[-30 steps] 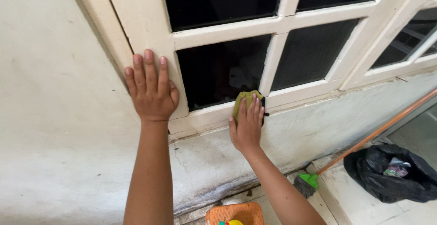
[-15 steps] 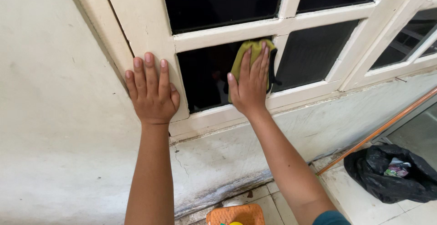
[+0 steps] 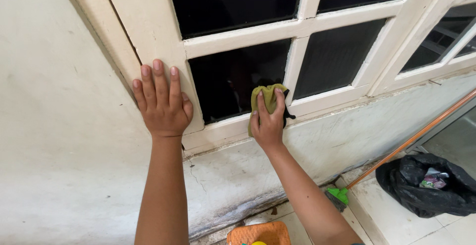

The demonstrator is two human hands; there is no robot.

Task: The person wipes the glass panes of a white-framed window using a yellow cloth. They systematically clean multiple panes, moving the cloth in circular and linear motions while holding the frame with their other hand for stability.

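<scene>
At the far left a pale plastered wall (image 3: 59, 126) is seen, marked and cracked lower down. The left hand (image 3: 161, 101) is laid flat against the cream-painted window frame (image 3: 148, 31), fingers stretched out and close together, palm pressed to the wood; nothing is held in it. Just to its right a dark glass pane (image 3: 223, 76) is set in the frame. At the lower right corner of that pane an olive-green cloth (image 3: 267, 96) is pressed against the glass and the bottom rail by the right hand (image 3: 267, 123), whose fingers are spread over the cloth and curled lightly on it, so that the cloth is pinned under the palm and fingertips. A dark edge of the cloth is shown beside the fingers. Below, at the bottom edge, an orange woven object (image 3: 258, 234) is partly seen on the tiled floor (image 3: 391, 215). Further right a broom with a green head (image 3: 339, 195) and an orange handle is leaned along the wall, and a black rubbish bag (image 3: 426, 185) lies on the floor at the far right.
</scene>
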